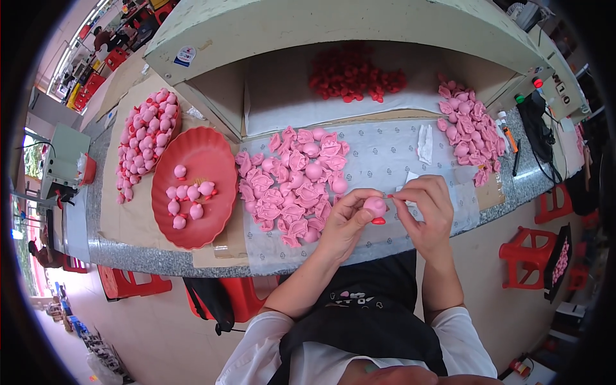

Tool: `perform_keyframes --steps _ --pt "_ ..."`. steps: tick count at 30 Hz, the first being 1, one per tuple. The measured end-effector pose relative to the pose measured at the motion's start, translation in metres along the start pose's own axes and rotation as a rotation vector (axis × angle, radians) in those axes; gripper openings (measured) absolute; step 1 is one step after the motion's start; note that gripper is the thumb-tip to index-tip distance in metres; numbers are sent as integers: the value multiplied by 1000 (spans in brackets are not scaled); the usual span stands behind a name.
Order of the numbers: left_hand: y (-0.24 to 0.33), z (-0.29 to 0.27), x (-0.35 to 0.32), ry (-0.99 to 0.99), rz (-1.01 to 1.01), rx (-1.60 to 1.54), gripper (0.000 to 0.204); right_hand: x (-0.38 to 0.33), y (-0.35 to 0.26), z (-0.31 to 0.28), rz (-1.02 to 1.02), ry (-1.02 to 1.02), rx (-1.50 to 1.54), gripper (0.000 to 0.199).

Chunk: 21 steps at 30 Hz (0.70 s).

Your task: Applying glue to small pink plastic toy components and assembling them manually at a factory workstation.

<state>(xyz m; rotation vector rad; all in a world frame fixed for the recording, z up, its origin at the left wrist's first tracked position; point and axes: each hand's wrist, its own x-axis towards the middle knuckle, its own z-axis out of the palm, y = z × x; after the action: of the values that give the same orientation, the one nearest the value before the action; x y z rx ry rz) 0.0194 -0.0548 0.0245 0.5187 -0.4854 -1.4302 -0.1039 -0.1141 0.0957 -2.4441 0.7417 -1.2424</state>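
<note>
Between the thumb and fingers of my left hand (344,224) is a round pink ball piece (375,206) with a red tab (378,221) at its lower side. My right hand (425,208) is closed in a pinch just right of the ball, on a small red piece (390,196). To the left of my hands lies a spread heap of pink ruffled pieces and balls (289,183). Farther left, a red scalloped tray (221,192) holds several pink balls with red tabs (192,192).
A pile of pink balls with red parts (147,138) lies left of the tray. Red pieces (356,74) are heaped inside the pale green cabinet (333,22). More pink pieces (471,128) lie at right, near a crumpled white paper (425,144), an orange marker (511,139) and a black cable (545,144).
</note>
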Motion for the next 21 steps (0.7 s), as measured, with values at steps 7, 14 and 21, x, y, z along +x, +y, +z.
perform_keyframes --steps 7,14,21 --pt "0 -2 0 -13 3 -19 33 1 11 -1 99 65 -104 17" --pt "2 3 1 -17 -25 -74 31 6 -12 6 13 17 44 19" --pt "-4 1 3 11 -24 -44 32 6 -15 3 -37 -3 -3 19"
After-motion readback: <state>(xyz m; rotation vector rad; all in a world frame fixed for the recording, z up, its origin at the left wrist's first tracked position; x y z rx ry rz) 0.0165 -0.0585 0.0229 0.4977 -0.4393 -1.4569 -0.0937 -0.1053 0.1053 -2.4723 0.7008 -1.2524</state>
